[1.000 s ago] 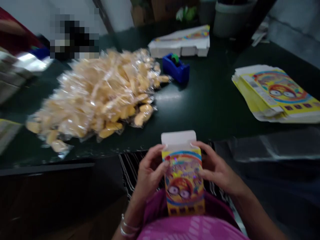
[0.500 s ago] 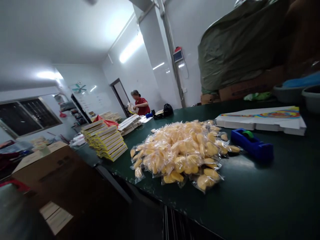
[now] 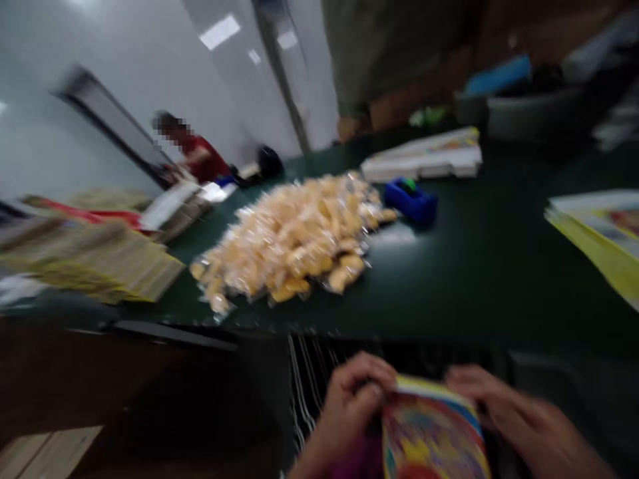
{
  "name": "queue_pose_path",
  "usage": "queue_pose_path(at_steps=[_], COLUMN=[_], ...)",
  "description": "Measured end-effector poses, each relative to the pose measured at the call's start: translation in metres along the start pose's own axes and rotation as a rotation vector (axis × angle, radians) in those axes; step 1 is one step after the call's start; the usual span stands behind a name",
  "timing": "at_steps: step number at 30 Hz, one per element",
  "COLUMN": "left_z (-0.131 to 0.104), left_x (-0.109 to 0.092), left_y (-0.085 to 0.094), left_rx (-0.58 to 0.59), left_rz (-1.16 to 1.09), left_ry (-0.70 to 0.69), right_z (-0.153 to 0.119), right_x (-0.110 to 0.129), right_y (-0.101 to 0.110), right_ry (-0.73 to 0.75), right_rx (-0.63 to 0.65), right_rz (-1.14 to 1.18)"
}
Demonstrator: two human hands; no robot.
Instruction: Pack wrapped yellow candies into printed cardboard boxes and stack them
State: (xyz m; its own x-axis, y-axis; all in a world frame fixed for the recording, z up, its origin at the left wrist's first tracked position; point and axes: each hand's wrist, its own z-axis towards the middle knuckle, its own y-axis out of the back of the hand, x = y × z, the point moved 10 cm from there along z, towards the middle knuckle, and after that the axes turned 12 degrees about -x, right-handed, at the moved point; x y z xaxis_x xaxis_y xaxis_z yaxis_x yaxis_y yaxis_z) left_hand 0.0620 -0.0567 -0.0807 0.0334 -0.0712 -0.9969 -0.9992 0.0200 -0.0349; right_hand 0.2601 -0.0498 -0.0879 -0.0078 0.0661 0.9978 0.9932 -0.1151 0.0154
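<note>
In the lower part of the head view, my left hand point(image 3: 357, 392) is closed on the left edge of a brightly printed cardboard box point(image 3: 434, 436). At its upper right edge, the fingers of my right hand point(image 3: 504, 402) grip the same box, a little blurred. The box is red, yellow and blue, and its lower end runs out of the picture. Beyond my hands, a heap of yellow pieces in clear wrappers point(image 3: 294, 233) lies on the dark green table point(image 3: 479, 279). A blue tape dispenser point(image 3: 412, 201) stands to the right of the heap.
Stacked yellow-edged boxes point(image 3: 94, 259) stand on the left. White printed cartons point(image 3: 424, 156) lie behind the dispenser, and more printed cartons point(image 3: 604, 233) at the right. Grey tubs point(image 3: 529, 113) stand at the back. A person in red point(image 3: 200, 156) works at the far end.
Both my hands have come into view at the bottom with the printed box between them. The view has turned right and down, bringing printed cartons in at the right edge.
</note>
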Motion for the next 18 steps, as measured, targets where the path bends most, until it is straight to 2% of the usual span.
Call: queue_pose_path(at_steps=[1, 3, 6, 14, 18], left_z=[-0.001, 0.004, 0.010, 0.020, 0.029], left_x=[-0.007, -0.008, -0.001, -0.019, -0.025], left_y=[-0.004, -0.005, -0.010, -0.021, -0.025], left_rx=[0.027, -0.007, -0.043, 0.045, 0.108], left_rz=[-0.017, -0.019, 0.003, 0.094, 0.156], left_ry=[0.018, 0.098, 0.186, 0.188, 0.104], right_z=[-0.015, -0.029, -0.024, -0.011, -0.004], right_x=[-0.002, 0.000, 0.005, 0.028, 0.028], right_y=[0.003, 0.003, -0.001, -0.012, -0.007], right_ry=[-0.067, -0.151, -0.174, -0.201, -0.161], right_rx=[0.020, 0.042, 0.032, 0.107, 0.061], right_rz=[-0.026, -0.029, 0.029, -0.071, -0.110])
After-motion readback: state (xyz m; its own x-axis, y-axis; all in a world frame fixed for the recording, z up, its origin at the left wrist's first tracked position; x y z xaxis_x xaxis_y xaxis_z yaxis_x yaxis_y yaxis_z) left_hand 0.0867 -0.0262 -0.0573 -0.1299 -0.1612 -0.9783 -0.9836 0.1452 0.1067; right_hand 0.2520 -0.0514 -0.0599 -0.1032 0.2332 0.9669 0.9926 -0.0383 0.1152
